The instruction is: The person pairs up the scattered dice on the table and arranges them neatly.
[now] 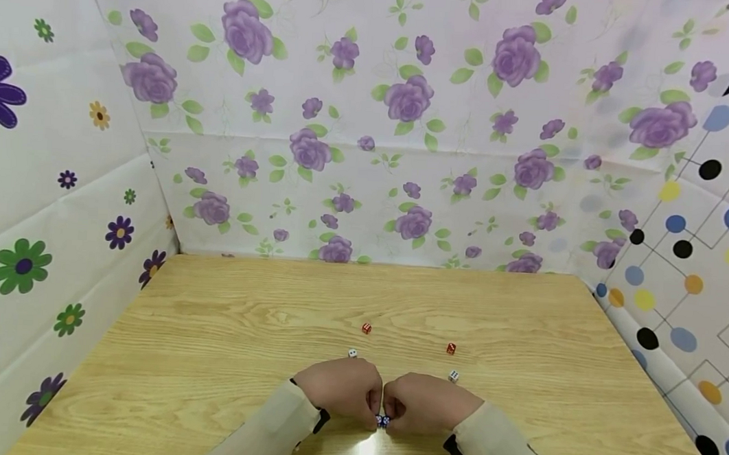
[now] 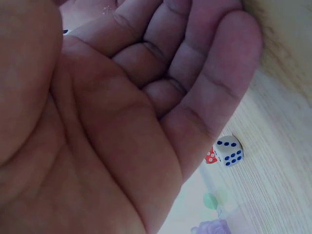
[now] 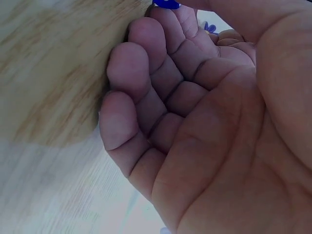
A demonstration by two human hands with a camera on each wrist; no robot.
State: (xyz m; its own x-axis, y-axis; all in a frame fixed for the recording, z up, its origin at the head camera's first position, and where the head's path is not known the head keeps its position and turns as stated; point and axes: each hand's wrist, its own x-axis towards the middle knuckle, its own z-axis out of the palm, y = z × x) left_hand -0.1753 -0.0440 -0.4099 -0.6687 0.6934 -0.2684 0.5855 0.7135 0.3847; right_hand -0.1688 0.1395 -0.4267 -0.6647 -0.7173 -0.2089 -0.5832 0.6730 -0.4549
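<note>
Well, leftmost is the left hand (image 1: pixel 339 390), its thumb and fingertips pinched together on the left blue die (image 1: pixel 379 421), leaving no visible gap; the others are curled in. Just beyond its knuckles lies a left white die (image 1: pixel 352 353), with a left red die (image 1: pixel 367 328) behind, toward the table's (image 1: pixel 224 302) back edge. Roughly midway between the left and right edges, well apart from the back one, the blue pair sits side by side between the two sets of fingertips; whether the cubes touch, I cannot tell. Being cubes, neither has a long axis, but their row runs left to right, equally near both hands. Next, the right hand (image 1: pixel 431 404) pinches the right blue die (image 1: pixel 386 422). Beyond it, toward the back right corner, are a right red die (image 1: pixel 451 348) and right white die (image 1: pixel 453 376).
</note>
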